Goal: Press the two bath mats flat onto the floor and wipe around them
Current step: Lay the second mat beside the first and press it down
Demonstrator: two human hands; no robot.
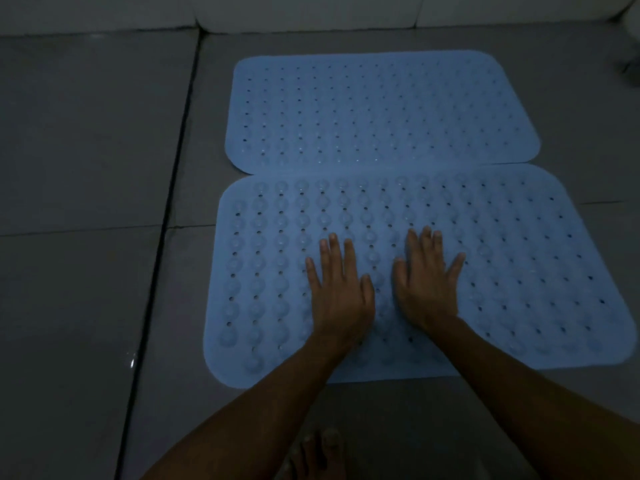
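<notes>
Two light blue rubber bath mats with rows of holes and suction bumps lie side by side on the grey tiled floor. The near mat (pixel 519 265) fills the middle of the view, and the far mat (pixel 381 109) lies just behind it, their long edges touching. My left hand (pixel 337 289) and my right hand (pixel 426 282) lie flat, palms down and fingers spread, on the middle of the near mat, close beside each other. Neither hand holds anything.
Large grey floor tiles (pixel 86 133) surround the mats, with a dark grout line (pixel 173 188) running along the left. A pale wall base (pixel 311 12) crosses the back. My bare foot (pixel 315 455) shows at the bottom edge, just before the near mat.
</notes>
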